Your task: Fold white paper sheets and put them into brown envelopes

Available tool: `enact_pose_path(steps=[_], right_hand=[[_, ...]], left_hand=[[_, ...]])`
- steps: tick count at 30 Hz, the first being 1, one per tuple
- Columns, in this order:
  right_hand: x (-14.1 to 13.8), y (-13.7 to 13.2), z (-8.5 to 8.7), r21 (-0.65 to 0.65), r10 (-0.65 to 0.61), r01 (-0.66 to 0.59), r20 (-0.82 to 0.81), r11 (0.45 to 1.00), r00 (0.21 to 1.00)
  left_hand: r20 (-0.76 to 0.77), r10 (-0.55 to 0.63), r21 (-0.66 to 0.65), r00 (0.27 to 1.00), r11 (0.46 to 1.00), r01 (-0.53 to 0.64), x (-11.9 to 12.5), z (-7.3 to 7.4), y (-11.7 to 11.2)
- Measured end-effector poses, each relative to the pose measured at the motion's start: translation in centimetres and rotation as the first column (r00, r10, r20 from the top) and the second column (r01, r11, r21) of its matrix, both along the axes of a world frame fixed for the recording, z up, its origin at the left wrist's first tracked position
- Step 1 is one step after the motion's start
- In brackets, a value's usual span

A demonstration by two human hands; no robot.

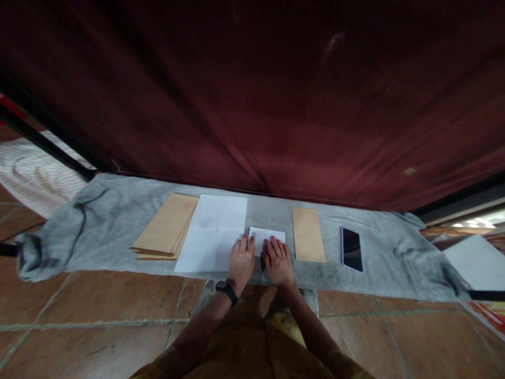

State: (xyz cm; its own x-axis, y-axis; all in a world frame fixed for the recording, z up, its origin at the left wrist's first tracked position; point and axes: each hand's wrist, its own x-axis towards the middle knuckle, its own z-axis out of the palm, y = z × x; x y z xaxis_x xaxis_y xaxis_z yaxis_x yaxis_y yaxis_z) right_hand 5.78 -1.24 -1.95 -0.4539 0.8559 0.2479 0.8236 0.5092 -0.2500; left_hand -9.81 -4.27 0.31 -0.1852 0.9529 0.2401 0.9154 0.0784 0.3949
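Both hands rest flat on a small folded white paper (269,236) lying on a grey cloth (118,210) spread over the floor. My left hand (241,260), with a black watch on its wrist, presses the paper's left part, fingers stretched out. My right hand (278,260) lies on the paper's right part, fingers also flat. A stack of white sheets (213,231) sits just left of the hands, and a pile of brown envelopes (168,226) lies further left. One single brown envelope (308,233) lies to the right of the hands.
A dark phone (351,249) lies face up on the cloth at the right. A dark red curtain (276,105) hangs behind the cloth. Brown floor tiles (98,305) run along the near side. A striped fabric (35,173) lies at the far left.
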Motion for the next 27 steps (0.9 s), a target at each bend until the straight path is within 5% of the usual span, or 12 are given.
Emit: enact_pose_path(steps=[4, 6, 11, 27], right_hand=[[0.0, 0.0, 0.2, -0.016, 0.001, -0.002, -0.013, 1.0, 1.0], [0.0, 0.0, 0.2, -0.024, 0.003, -0.004, -0.035, 1.0, 0.999], [0.0, -0.1, 0.1, -0.037, -0.008, 0.005, -0.086, 0.999, 0.996], [1.7, -0.7, -1.9, 0.022, -0.122, 0.125, -0.11, 0.992, 0.986]], left_hand=[[-0.092, -0.277, -0.008, 0.957, 0.961, 0.277, 0.8, -0.8, -2.2], [-0.11, -0.32, -0.043, 0.941, 0.948, 0.317, 0.9, -1.5, -3.1], [-0.161, -0.256, -0.104, 0.953, 0.965, 0.241, 0.6, -2.3, -4.0], [-0.17, -0.154, -0.13, 0.973, 0.982, 0.133, 0.6, -1.3, -5.1]])
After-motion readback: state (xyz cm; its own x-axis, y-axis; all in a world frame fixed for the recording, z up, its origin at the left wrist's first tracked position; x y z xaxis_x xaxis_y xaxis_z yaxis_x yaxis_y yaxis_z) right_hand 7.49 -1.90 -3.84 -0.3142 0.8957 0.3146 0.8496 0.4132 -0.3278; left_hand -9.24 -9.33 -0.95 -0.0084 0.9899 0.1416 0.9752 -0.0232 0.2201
